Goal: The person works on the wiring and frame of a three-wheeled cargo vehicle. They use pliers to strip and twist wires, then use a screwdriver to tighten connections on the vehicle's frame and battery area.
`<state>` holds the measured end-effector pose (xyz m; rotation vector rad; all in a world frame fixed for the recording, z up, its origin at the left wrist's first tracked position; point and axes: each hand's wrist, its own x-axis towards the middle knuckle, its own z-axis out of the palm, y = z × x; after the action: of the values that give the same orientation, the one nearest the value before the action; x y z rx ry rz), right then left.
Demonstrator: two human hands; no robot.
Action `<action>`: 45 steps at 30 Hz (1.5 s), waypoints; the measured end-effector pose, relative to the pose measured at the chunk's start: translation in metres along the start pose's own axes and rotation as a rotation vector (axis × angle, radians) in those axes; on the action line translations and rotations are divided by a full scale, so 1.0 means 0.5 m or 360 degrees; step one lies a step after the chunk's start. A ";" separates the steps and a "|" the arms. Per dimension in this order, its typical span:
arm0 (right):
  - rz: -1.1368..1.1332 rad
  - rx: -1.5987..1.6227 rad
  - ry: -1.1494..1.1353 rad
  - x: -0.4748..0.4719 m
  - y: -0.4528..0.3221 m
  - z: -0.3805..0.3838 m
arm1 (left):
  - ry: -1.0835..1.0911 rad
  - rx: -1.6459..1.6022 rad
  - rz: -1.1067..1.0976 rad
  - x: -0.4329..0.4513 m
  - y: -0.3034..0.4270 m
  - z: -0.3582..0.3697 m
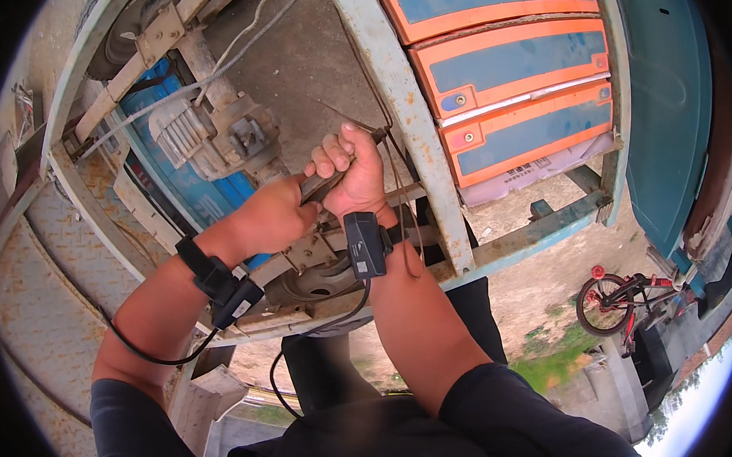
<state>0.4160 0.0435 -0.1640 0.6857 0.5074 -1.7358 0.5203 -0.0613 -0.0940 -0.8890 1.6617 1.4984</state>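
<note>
My left hand and my right hand meet over the opening of a rusty, pale-blue metal vehicle frame. Both are closed around a dark, elongated object, which slants up to the right through my right fist. Its exact kind is hidden by my fingers. Thin brown wires hang by its upper end and loop down past my right wrist. Left of my hands sits a dirty, finned metal motor or gear housing on the axle, with blue panels beneath it.
Several orange batteries with blue-grey tops stand in the frame at upper right. A wheel lies below my hands. Rusty tread plate covers the left side. A small bicycle is at far right. Black cables run from my wrist devices.
</note>
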 end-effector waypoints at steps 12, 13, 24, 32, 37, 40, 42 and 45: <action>0.0644 -0.1165 0.0101 -0.263 0.069 -0.050 | 0.0326 0.0678 0.0038 -0.006 0.042 -0.031; 0.0618 -0.1136 0.0076 -0.266 0.067 -0.040 | 0.0399 0.0795 0.0038 -0.005 0.042 -0.033; 0.0287 -0.0720 0.0889 -0.045 -0.014 0.097 | 0.0493 0.0773 -0.0042 -0.009 0.043 -0.007; 0.0199 -0.0771 0.0872 -0.042 -0.010 0.100 | -0.0043 0.0254 0.0068 -0.014 0.038 -0.054; 0.0125 -0.0735 0.0800 -0.036 -0.001 0.074 | -0.0014 0.0090 0.0111 -0.003 0.031 -0.037; 0.0052 -0.0541 0.0642 -0.044 0.006 0.058 | 0.0056 0.0446 0.0005 -0.014 0.043 -0.025; 0.0013 -0.0438 0.0524 -0.045 0.007 0.048 | 0.0121 0.0486 -0.0002 -0.028 0.056 -0.030; 0.0038 -0.0411 0.0306 -0.037 0.006 0.031 | 0.0246 0.0683 -0.0041 -0.043 0.076 -0.046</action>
<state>0.4197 0.0458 -0.1398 0.6723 0.8372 -1.5547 0.4969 -0.0802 -0.0547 -0.7971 1.9757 1.0156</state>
